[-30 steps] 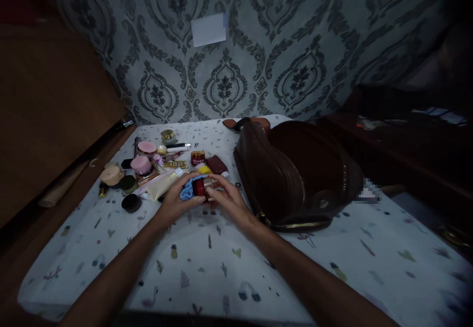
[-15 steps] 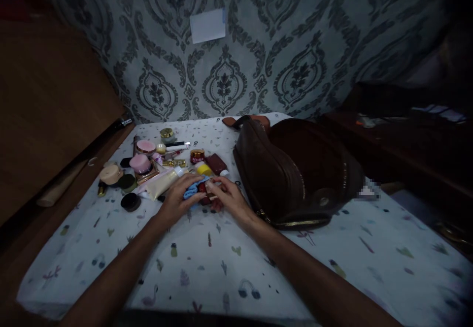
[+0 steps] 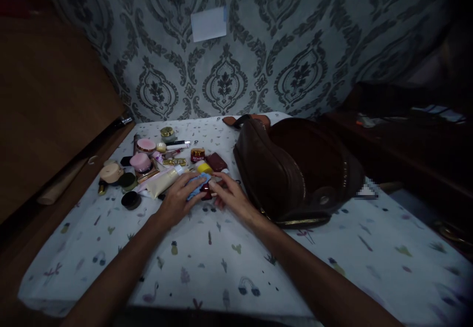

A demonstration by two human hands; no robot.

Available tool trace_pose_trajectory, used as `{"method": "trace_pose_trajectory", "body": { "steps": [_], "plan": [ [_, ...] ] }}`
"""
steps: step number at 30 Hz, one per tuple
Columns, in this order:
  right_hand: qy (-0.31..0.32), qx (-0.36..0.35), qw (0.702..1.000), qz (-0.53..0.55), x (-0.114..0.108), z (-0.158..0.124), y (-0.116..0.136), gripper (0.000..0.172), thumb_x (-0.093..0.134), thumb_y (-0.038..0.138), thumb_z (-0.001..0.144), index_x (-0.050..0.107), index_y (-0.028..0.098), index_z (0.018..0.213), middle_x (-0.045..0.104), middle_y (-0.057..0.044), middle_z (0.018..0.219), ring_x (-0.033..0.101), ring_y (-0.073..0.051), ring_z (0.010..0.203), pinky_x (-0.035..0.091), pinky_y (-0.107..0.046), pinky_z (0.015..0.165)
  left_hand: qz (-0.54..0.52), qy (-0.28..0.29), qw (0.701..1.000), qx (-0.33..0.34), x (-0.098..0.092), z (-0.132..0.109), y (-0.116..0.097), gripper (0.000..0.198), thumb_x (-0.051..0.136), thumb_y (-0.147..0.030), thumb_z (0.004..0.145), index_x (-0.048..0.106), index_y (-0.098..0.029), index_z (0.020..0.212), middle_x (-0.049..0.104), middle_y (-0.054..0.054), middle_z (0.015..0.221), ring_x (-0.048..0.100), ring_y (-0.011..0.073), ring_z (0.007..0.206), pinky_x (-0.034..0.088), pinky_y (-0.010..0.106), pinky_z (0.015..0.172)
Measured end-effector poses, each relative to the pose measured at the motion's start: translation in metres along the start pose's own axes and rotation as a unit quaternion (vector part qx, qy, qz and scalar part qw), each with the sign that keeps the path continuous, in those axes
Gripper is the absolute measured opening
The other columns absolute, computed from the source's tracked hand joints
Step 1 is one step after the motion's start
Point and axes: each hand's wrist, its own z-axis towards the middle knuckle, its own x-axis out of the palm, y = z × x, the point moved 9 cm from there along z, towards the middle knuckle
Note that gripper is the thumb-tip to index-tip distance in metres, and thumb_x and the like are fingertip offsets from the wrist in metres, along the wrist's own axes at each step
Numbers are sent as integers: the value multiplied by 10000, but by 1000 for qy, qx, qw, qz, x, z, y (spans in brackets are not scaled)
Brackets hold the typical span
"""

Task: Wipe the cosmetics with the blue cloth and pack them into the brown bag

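Note:
Both my hands meet near the middle of a table covered with a printed white cloth [image 3: 207,258]. My left hand [image 3: 177,200] presses a small blue cloth [image 3: 195,187] against a dark red jar [image 3: 207,192]. My right hand [image 3: 231,196] has its fingers closed round that red jar from the right side. The jar is mostly hidden by the cloth and fingers. A cream tube [image 3: 162,181] lies just left of my left hand.
A pile of cosmetics lies at the back left: pink jars [image 3: 141,162], a black lid [image 3: 131,200], a gold-capped jar [image 3: 167,133], a red-labelled pot [image 3: 197,155]. A large brown leather bag [image 3: 295,172] lies open-zipped at the right. Patterned wall behind; wooden board at left.
The blue cloth has slid further over the red jar, covering more of it. Both hands stay together at the same spot, shifted slightly away from me.

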Motion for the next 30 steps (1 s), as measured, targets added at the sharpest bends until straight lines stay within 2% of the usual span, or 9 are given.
{"method": "trace_pose_trajectory", "body": {
  "steps": [3,8,14,18,20,26,30],
  "plan": [
    [0,-7,1000,3,-1,1,-1,496,675,526,791,571,230,1176,623,31,743,569,-97,445,431,-204,377,6,10,999,42,-5,3,-11,319,590,-246,933,619,-234,1250,656,128,1196,620,240,1121,519,440,965],
    [-8,-21,1000,-16,-1,1,-1,468,653,530,799,568,228,1147,603,33,749,550,-98,438,428,-221,388,-22,6,996,89,-12,8,-25,260,599,-184,915,658,-239,1162,698,105,1047,650,219,1007,530,417,892],
    [-22,-29,997,-72,-3,-1,2,439,594,519,847,555,206,1151,577,35,677,553,-120,454,436,-235,410,-12,-6,998,69,-12,6,-18,220,618,-151,901,672,-187,1111,687,120,1036,646,202,958,536,376,844],
    [6,-33,998,-60,1,-3,6,549,627,470,838,481,235,1312,627,15,806,557,-107,472,442,-226,397,-3,-9,999,53,-12,4,-13,225,600,-157,914,657,-201,1127,676,110,1063,638,201,985,534,382,866],
    [11,-37,998,-45,1,-3,6,556,654,476,820,498,252,1304,640,5,861,556,-95,471,434,-217,390,12,-10,998,60,-12,4,-14,243,592,-155,917,643,-206,1149,669,108,1075,628,204,995,532,386,871],
    [-14,-19,999,-38,-3,1,-1,559,628,585,823,544,227,1244,548,63,515,534,-138,408,421,-235,397,102,2,990,98,-4,-1,-25,307,577,-147,905,604,-182,1209,642,143,1096,587,244,1007,526,414,840],
    [-27,-4,1000,-1,-5,2,-3,572,605,646,807,536,228,1191,554,63,483,529,-149,395,434,-255,408,91,24,990,107,4,-3,-29,330,547,-154,913,604,-222,1231,644,122,1080,588,239,994,522,399,819]
  ]
}}
